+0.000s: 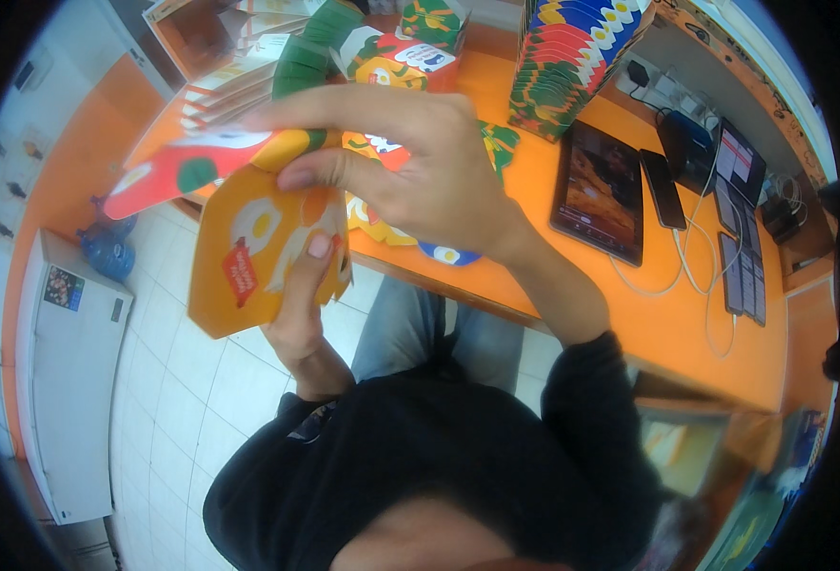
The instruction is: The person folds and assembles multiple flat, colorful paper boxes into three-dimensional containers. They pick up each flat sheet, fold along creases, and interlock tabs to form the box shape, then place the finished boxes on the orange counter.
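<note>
A paper food carton (222, 285), partly folded, is held up in front of the desk edge. Its yellow face carries fried-egg pictures, and a red flap juts out to the left. My left hand (298, 314) grips it from below, the thumb pressed on the yellow face and the other fingers mostly hidden behind. Coming over from the right, my right hand (429, 167) pinches the upper edge by the yellow-and-red fold between thumb and fingers. Flat printed carton pieces (382, 226) lie on the desk behind my hands, partly covered by them.
On the orange desk (696, 352) stand a tall nested carton stack (577, 62), formed cartons (405, 57) and fanned blanks (234, 86). A tablet (599, 190), several phones (662, 188) and charging cables occupy the right. A white chest freezer (72, 381) and blue water jug (108, 252) stand left.
</note>
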A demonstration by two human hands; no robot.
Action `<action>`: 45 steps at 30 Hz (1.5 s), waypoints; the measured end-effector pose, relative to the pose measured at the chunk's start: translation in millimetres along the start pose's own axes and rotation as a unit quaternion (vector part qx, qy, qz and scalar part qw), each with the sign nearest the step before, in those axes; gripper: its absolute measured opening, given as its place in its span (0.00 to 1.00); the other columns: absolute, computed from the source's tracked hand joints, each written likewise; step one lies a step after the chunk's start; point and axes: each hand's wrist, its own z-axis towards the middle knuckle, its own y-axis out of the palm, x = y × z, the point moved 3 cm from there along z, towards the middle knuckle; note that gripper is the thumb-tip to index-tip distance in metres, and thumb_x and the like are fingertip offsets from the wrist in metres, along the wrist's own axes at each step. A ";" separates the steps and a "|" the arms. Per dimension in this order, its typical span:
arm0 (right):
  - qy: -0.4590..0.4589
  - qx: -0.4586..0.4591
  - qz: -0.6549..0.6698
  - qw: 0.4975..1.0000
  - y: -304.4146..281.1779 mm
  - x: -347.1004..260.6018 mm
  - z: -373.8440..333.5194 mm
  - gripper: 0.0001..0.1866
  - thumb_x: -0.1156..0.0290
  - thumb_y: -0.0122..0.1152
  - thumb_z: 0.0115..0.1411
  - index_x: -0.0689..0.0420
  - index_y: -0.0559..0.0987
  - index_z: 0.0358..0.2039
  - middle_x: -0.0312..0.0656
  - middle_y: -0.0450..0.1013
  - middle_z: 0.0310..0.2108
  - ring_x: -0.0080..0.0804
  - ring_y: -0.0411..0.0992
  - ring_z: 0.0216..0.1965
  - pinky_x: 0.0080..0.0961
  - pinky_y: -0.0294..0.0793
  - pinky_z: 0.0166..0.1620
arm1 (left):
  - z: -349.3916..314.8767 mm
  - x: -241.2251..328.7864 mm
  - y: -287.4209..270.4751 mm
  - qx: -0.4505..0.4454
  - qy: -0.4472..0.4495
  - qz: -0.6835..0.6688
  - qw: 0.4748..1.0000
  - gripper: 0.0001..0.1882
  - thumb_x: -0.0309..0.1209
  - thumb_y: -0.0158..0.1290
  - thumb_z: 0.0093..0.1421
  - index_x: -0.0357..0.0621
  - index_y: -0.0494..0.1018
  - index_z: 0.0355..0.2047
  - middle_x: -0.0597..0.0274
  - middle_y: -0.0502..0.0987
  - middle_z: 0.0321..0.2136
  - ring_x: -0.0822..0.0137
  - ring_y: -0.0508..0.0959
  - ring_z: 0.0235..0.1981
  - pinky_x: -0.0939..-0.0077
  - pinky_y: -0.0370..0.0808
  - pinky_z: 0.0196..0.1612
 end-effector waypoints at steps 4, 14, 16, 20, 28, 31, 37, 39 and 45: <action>-0.010 0.014 -0.004 1.000 0.2 -3.7 -0.9 0.13 0.73 0.65 0.55 0.57 0.82 0.42 0.40 0.80 0.38 0.30 0.80 0.39 0.20 0.79 0.40 | -1.9 4.6 -8.1 0.012 -0.052 0.019 0.998 0.27 0.22 0.54 0.48 0.32 0.64 0.51 0.50 0.75 0.41 0.62 0.79 0.40 0.71 0.78 0.44; 0.013 -0.015 -0.016 1.000 -1.6 -6.0 -2.5 0.12 0.75 0.63 0.56 0.60 0.81 0.42 0.41 0.80 0.36 0.29 0.80 0.36 0.20 0.79 0.39 | -4.7 12.2 -7.9 0.044 -0.049 -0.072 0.995 0.25 0.23 0.59 0.47 0.32 0.69 0.48 0.53 0.78 0.38 0.63 0.80 0.37 0.73 0.77 0.42; 0.027 -0.038 -0.022 0.999 -3.8 -4.9 -2.2 0.12 0.75 0.62 0.57 0.61 0.81 0.42 0.42 0.80 0.37 0.28 0.80 0.36 0.20 0.79 0.38 | -3.9 9.3 -8.5 0.057 -0.078 -0.086 0.992 0.25 0.22 0.59 0.47 0.32 0.69 0.48 0.53 0.78 0.38 0.63 0.80 0.37 0.73 0.77 0.42; 0.143 -0.102 -0.024 0.984 -8.1 0.5 1.5 0.12 0.73 0.59 0.60 0.63 0.80 0.44 0.43 0.80 0.36 0.23 0.78 0.35 0.18 0.76 0.38 | 1.0 4.4 -9.8 0.066 -0.124 -0.063 0.988 0.20 0.25 0.54 0.47 0.30 0.72 0.42 0.52 0.78 0.36 0.62 0.79 0.37 0.74 0.76 0.43; 0.209 -0.121 -0.055 0.969 -8.8 -0.1 1.1 0.13 0.72 0.55 0.63 0.62 0.79 0.46 0.45 0.80 0.36 0.20 0.76 0.34 0.18 0.73 0.38 | 12.1 0.4 -4.4 0.010 -0.152 -0.174 0.973 0.21 0.26 0.57 0.53 0.35 0.69 0.48 0.54 0.77 0.40 0.64 0.79 0.39 0.76 0.76 0.41; 0.170 -0.075 -0.065 0.980 -3.3 0.3 -2.4 0.13 0.72 0.56 0.62 0.61 0.79 0.46 0.46 0.79 0.37 0.22 0.77 0.35 0.20 0.75 0.39 | 10.8 -1.0 -3.6 0.005 -0.116 -0.162 0.980 0.20 0.26 0.57 0.54 0.35 0.70 0.48 0.55 0.77 0.40 0.65 0.79 0.40 0.76 0.76 0.42; 0.000 -0.001 -0.172 0.985 16.7 5.2 -13.5 0.13 0.72 0.58 0.61 0.58 0.79 0.46 0.47 0.78 0.43 0.35 0.79 0.41 0.27 0.78 0.43 | 4.2 -11.0 0.7 0.053 -0.059 -0.097 0.992 0.19 0.27 0.55 0.58 0.35 0.68 0.49 0.57 0.76 0.42 0.67 0.77 0.43 0.77 0.73 0.45; -0.088 0.005 -0.263 0.961 25.9 3.3 -15.3 0.14 0.71 0.57 0.61 0.57 0.78 0.47 0.47 0.77 0.45 0.38 0.77 0.44 0.28 0.78 0.43 | 4.0 -12.6 2.2 0.088 -0.037 -0.063 0.993 0.19 0.28 0.55 0.60 0.34 0.68 0.50 0.57 0.76 0.43 0.67 0.77 0.43 0.78 0.73 0.45; 0.122 -0.040 0.084 0.988 4.4 17.0 -6.5 0.21 0.69 0.61 0.60 0.54 0.73 0.54 0.45 0.77 0.45 0.38 0.76 0.47 0.28 0.77 0.46 | 11.4 -13.3 -12.3 0.050 -0.010 -0.021 0.998 0.23 0.29 0.53 0.58 0.31 0.65 0.52 0.50 0.76 0.42 0.63 0.79 0.41 0.72 0.76 0.44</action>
